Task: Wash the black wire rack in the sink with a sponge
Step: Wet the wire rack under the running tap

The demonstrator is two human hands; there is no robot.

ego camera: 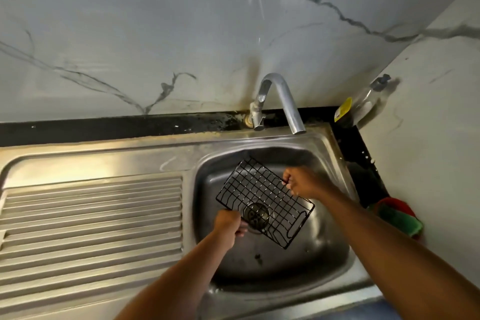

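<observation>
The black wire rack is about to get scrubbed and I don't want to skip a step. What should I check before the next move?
1. Rack over the basin: ok. The black wire rack is held tilted above the sink.
2. Secure hold: ok. The left hand and right hand grip opposite edges.
3. Sponge in hand: not ok. The green and red sponge lies on the counter right of the sink.
4. A hand free to fetch it: not ok. Both hold the rack.
5. Water running: not ok. No stream shows under the faucet.
6. Soap nearby: ok. The soap bottle is in the back corner.
</observation>
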